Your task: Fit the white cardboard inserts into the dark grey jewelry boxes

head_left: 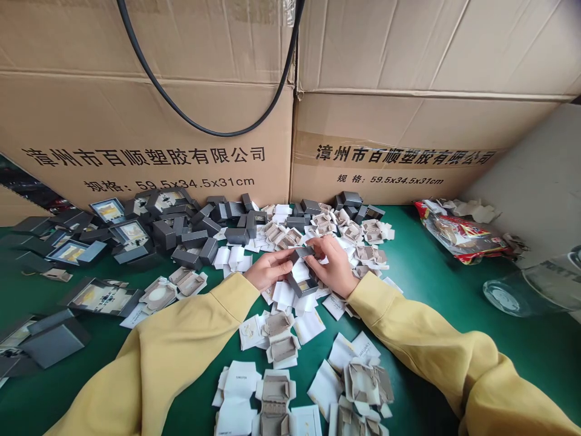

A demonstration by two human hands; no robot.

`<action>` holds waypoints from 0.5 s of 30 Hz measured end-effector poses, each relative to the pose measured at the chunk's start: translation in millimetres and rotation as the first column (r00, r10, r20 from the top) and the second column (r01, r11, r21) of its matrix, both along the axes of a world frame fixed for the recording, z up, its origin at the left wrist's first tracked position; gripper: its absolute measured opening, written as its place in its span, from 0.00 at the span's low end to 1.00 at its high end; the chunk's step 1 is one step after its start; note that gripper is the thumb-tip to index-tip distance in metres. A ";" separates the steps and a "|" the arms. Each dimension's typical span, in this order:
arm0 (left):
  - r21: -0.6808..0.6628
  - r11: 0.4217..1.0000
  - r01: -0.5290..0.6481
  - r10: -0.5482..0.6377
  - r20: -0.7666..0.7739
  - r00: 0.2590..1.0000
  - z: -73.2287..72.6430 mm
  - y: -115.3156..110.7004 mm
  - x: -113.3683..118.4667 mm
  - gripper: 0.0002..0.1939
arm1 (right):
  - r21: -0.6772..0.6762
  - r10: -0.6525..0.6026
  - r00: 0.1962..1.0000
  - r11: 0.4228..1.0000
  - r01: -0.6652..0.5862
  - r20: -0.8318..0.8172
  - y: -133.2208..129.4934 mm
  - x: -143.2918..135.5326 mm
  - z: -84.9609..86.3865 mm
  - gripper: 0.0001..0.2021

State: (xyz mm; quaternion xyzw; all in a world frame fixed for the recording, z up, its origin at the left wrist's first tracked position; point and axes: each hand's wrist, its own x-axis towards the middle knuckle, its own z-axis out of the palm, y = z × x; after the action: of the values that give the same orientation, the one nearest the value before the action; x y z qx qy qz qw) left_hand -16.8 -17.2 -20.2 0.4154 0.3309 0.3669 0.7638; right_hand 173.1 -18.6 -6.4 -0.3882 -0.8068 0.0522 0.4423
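Between my two hands is a small dark grey box (305,287), tilted, with a white lining showing in its opening. My left hand (271,269) grips it from the left with thumb and fingers. On the opposite side, my right hand (332,264) has its fingers closed on the upper edge. Beneath the hands lie white paper cards (310,327) and greyish folded card inserts (282,348). More dark boxes (195,239) are heaped behind and to the left, some of them standing open. Fingertips on the box's far side are hidden.
Tall cardboard cartons (181,121) wall off the back, with a black cable (218,132) hanging before them. On the green table (431,272) at right lie a red plastic packet (458,233) and a clear glass jar (540,287) on its side. Open boxes (54,339) crowd the left.
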 end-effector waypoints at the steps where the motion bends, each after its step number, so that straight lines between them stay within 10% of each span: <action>1: 0.004 1.000 0.010 -0.010 -0.001 1.000 0.3 -0.5 -0.1 0.24 | 0.004 0.005 1.000 1.000 -0.005 0.002 0.0 0.1 -0.2 0.07; 10: -0.006 0.994 -0.108 0.108 0.138 0.985 4.8 0.4 -0.5 0.20 | 0.031 0.071 0.997 0.997 -0.070 -0.038 -3.1 1.2 5.9 0.12; 15: -0.033 0.978 -0.205 0.208 0.165 0.964 8.2 3.7 -0.6 0.20 | 0.075 0.260 0.941 0.957 -0.281 0.217 -2.9 -0.4 4.6 0.16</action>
State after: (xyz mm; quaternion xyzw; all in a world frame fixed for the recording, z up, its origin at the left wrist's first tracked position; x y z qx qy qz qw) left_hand -17.4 -13.5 -12.1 0.3402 0.3098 0.4756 0.7497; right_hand 172.7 -21.5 -1.8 -0.2532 -0.8954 0.0297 0.3651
